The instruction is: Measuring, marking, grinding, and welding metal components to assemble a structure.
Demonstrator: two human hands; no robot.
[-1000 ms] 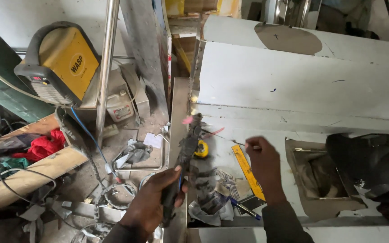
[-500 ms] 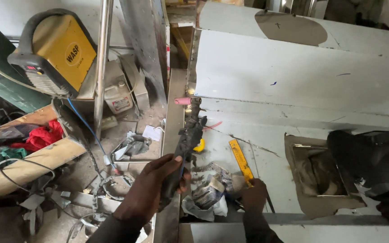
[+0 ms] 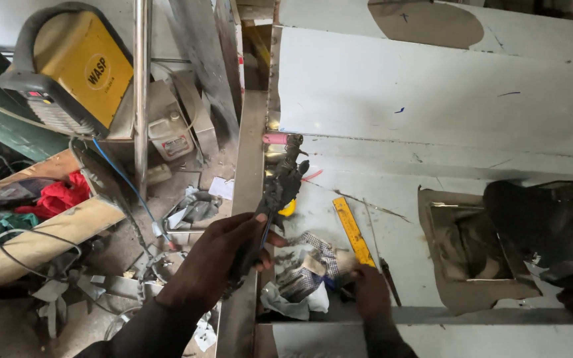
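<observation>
Head view: left hand (image 3: 223, 255) is closed around a blackened welding holder (image 3: 278, 192); right hand (image 3: 369, 292) rests on crumpled gloves (image 3: 306, 275), grip unclear.

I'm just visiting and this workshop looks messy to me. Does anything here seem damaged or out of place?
Yes. The black tool gripped in the left hand looks charred and crusted. The grey sheet metal bench has a ragged cut-out hole, and metal scraps lie scattered on the floor beside a tilted yellow welding machine.
</observation>
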